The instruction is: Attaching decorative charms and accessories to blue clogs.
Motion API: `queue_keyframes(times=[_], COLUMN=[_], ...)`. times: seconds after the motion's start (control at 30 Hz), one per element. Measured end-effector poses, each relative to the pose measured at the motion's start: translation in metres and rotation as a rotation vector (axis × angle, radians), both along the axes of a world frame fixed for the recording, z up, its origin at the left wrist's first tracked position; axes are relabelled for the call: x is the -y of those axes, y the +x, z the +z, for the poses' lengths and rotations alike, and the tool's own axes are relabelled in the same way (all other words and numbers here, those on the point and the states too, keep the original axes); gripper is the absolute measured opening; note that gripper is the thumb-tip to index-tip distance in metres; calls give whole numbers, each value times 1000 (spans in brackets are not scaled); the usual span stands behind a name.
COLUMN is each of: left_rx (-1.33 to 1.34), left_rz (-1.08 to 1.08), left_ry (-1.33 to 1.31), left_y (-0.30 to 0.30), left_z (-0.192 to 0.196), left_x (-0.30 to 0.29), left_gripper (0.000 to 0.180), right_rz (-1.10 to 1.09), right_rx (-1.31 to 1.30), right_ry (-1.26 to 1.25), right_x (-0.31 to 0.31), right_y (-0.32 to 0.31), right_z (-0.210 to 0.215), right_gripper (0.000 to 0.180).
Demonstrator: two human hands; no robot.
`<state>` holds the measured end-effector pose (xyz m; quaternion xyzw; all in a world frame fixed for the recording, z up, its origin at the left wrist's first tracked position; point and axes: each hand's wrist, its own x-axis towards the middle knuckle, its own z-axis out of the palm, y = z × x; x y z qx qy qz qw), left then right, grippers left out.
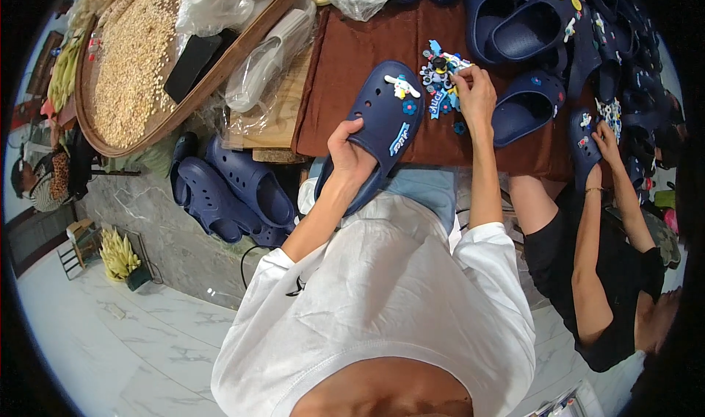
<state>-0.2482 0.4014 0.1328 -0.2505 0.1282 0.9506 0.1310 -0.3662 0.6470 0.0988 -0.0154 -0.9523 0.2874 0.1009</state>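
Note:
My left hand (351,152) grips a navy blue foam clog (382,108) by its side, thumb on the upper. The clog is tilted over the near edge of the table, its toe pointing away. On its upper sit a white long-eared character charm (402,86), a blue flower charm (410,107) and a blue lettered charm (399,139). To the right, my right hand (477,97) has its fingertips pinched together at a pile of colourful shoe charms (439,72). Whatever those fingers hold is too small to make out.
Brown cloth (338,57) covers the table. More navy clogs (525,108) crowd the right; others (242,189) hang at lower left. A woven tray (110,141) of grains holds a black phone (192,64). At right, a co-worker's hands (606,145) hold a decorated clog.

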Motion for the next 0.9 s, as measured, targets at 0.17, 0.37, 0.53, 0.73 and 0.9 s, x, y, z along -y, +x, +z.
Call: queue_keyframes(times=[0.17,0.37,0.53,0.73,0.9], left_rx=[-24,-59,-79,-90,-53], left_rz=[-8,-10,-16,6,-47], left_ry=[14,-11,-73,-158,-176], left_y=[2,9,17,22,29], left_z=[1,10,18,16,10], left_x=[0,-8,-15,-20,-22], left_gripper=[58,58,56,50,34], right_rz=[-13,240,286,278,301], right_rx=[-157,123,101,-39,36], right_ry=[69,-773,-646,-411,-517], right_x=[16,78,103,103,95], right_y=[15,57,68,67,63], right_z=[21,57,68,78,73], right_gripper=[13,12,12,14,10])
